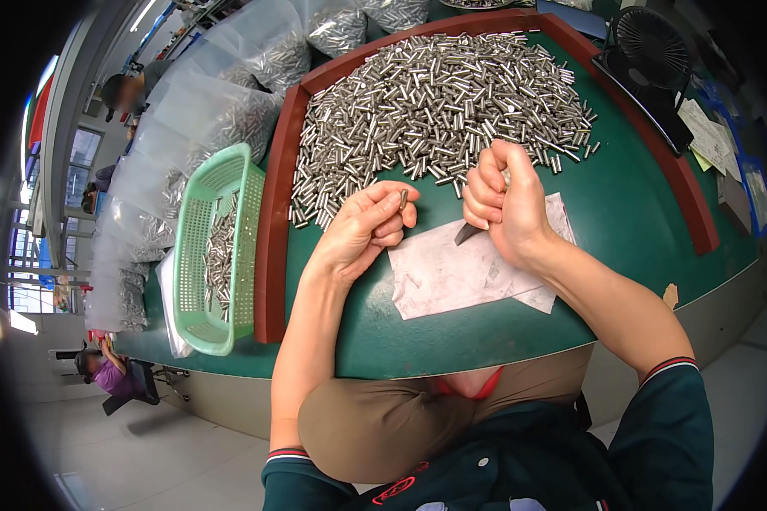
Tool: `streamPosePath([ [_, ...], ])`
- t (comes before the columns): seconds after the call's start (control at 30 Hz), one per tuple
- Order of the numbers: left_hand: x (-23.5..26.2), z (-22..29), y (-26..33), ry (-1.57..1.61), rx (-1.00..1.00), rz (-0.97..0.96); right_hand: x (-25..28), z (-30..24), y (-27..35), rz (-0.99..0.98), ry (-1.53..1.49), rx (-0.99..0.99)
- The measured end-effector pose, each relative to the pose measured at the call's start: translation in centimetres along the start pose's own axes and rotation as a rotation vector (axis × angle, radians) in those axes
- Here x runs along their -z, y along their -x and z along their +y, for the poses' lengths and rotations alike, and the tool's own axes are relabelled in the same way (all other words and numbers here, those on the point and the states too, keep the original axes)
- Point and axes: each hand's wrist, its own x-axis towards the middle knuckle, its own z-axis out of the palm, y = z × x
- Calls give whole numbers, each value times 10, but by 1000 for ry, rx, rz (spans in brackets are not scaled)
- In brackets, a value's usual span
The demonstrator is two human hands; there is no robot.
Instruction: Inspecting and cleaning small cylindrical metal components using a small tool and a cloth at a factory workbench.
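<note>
Both hands are up over the table — the left hand (368,226) pinches one small metal pin (403,199) near upright between thumb and finger, the right hand (507,200) is closed in a fist, with a dark flat piece (466,233) jutting out below its fingers. Something pale shows inside that fist too, too hidden to name!

Under the hands lies a stained pale cloth (435,277), spread on a glossy green tabletop (635,226) whose near edge crosses just above the person's lap. Just beyond, the big heap of metal pins (443,102) glints, strays scattered at its right edge, all bounded by a red-brown raised border (273,255) on the left, far and right sides. Outside it on the left, a pale green basket (251,204) carries more pins (220,260) — and past that, clear plastic bags (277,64) bulge with small metal pieces. Over on the right, a black fan (652,43) stands near loose papers (707,136).

Out in the room, a person in purple (115,379) sits well apart at lower left above a pale floor (153,451); another person (155,75) is beyond the bags, with bright windows (81,162) behind.
</note>
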Motion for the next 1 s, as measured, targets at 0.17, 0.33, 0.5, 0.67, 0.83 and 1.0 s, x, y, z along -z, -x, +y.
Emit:
streamPosePath([
  [0.17, -10, 6, -7, 89, -111, 182, 2, 0, 0, -7, -4, 9],
  [0.33, -15, -6, -32, -1110, -567, 531, 0, 1, -1, -4, -8, 5],
  [0.5, -15, -17, -35, -1453, -671, 527, -2, 0, 0, -8, -11, 12],
  [0.67, -18, -15, -19, -1523, -546, 480, 1, 1, -1, 4, -22, 7],
  [0.83, -22, -10, -16, -1449, -505, 550, 1, 0, -2, 9, -22, 5],
  [1.0, -26, -4, -20, -1504, -442, 492, 2, -2, 0, 1, 13, -11],
])
